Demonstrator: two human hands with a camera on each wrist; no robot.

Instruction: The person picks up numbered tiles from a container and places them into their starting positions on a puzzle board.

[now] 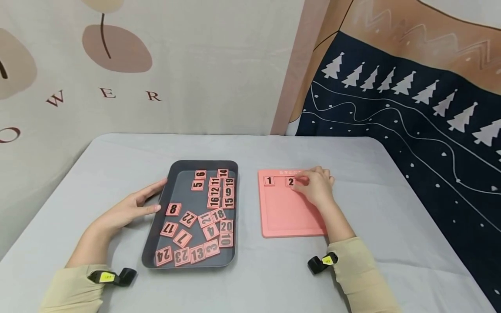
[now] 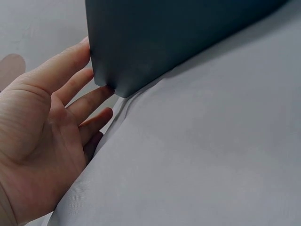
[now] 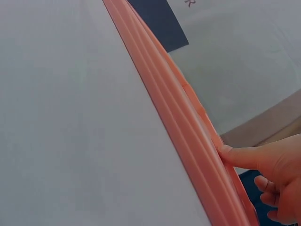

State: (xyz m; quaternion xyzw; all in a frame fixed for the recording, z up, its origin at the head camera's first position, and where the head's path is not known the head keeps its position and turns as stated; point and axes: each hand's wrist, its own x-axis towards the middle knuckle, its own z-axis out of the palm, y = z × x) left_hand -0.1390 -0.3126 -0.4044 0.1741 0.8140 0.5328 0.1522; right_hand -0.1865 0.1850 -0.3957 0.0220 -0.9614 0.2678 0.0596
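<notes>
In the head view, my right hand [image 1: 318, 184] is over the upper part of the pink square board [image 1: 289, 213]. Its thumb and index finger pinch the right side of the tile marked 2 [image 1: 290, 181]. A tile marked 1 [image 1: 269, 181] lies to the left in the board's upper left corner. My left hand [image 1: 127, 208] rests at the left rim of the dark grey tray [image 1: 150, 239], fingers extended. The left wrist view shows its thumb and fingertips [image 2: 101, 92] against the tray's outside. In the right wrist view, the right thumb [image 3: 237, 157] meets the board's edge.
Several pink number tiles lie in the tray, among them 8 [image 1: 173, 209], 24 [image 1: 163, 256], 5 [image 1: 197, 185] and 14 [image 1: 223, 173]. Tray and board stand apart on a table with a pale cloth [image 1: 250, 282]. Printed fabric [image 1: 215, 65] hangs behind.
</notes>
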